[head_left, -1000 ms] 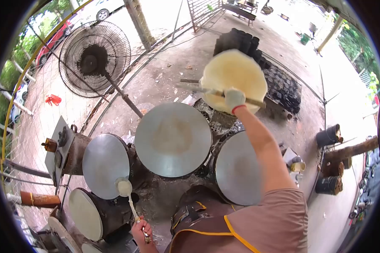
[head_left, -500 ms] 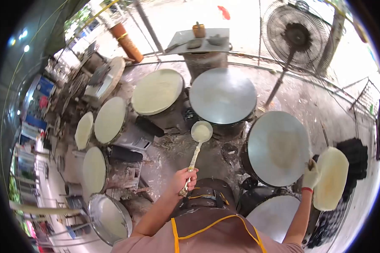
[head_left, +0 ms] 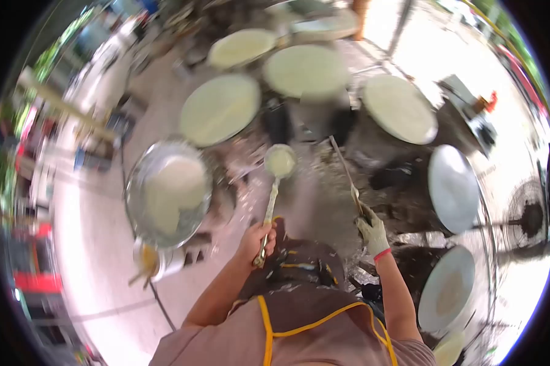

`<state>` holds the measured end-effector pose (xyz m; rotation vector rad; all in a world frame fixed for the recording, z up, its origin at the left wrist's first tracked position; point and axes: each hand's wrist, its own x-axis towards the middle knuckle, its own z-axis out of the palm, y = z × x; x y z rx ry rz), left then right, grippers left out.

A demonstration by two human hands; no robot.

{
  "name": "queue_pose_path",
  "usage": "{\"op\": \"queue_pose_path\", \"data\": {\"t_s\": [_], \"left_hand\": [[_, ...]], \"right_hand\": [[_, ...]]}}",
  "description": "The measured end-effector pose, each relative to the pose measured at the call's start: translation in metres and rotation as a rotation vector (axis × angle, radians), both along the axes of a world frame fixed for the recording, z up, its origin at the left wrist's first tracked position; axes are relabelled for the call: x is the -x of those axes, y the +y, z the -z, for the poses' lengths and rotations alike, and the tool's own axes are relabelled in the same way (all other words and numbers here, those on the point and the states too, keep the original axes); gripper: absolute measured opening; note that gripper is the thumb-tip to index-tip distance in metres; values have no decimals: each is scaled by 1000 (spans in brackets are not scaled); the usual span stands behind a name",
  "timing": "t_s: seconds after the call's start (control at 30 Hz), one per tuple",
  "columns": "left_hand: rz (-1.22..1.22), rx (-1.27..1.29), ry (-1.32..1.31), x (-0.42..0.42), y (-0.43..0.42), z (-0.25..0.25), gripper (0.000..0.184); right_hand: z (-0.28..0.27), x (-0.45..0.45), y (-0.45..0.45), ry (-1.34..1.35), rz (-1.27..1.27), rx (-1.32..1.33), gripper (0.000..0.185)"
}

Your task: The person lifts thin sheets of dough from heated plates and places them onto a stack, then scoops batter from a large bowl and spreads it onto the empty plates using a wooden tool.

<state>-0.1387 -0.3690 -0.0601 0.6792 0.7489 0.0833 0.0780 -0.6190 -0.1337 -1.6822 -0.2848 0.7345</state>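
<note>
My left hand (head_left: 259, 243) is closed round the handle of a ladle (head_left: 280, 161), whose bowl is filled with pale batter. In my right hand (head_left: 372, 230), which wears a whitish glove with a red band at the wrist, is a long thin flat stick or blade (head_left: 346, 165) pointing up and left; its exact kind is unclear. To the left stands a large metal basin (head_left: 134, 198) of batter (head_left: 177, 183). Ahead are several round griddles covered with pale sheets, among them a left one (head_left: 220, 110), a middle one (head_left: 306, 71) and a right one (head_left: 400, 110).
On the right are two grey griddles, an upper one (head_left: 453, 189) and a lower one (head_left: 447, 290) with a brownish patch. Beyond them is a fan (head_left: 527, 213). A white bucket (head_left: 168, 262) stands below the basin. A pale flatbread (head_left: 449, 349) lies at lower right.
My view has swung left toward the basin. My right hand has left the flatbread at the far right and now holds the thin tool near my middle. The ladle stays in my left hand.
</note>
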Motion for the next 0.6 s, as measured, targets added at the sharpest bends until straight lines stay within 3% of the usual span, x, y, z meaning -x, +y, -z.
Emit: {"op": "queue_pose_path", "data": {"t_s": [0.17,0.23,0.3,0.4,0.5,0.6], "left_hand": [[-294,13,245,127,136,49,10],[-386,-15,393,177,177,75,10],[-432,38,490,233,218,120,13],[-292,-120,821,297,261,170,10],[36,-842,1321,322,287,192,13],[-74,-642,1545,314,309,203,23]], "right_hand": [[1,76,235,166,-254,38,42],[1,103,319,116,-589,226,36],[-5,132,404,-227,-967,474,33],[52,174,492,-760,-1227,412,31],[69,223,562,-820,-1328,653,28],[84,265,596,-835,-1500,693,25]]}}
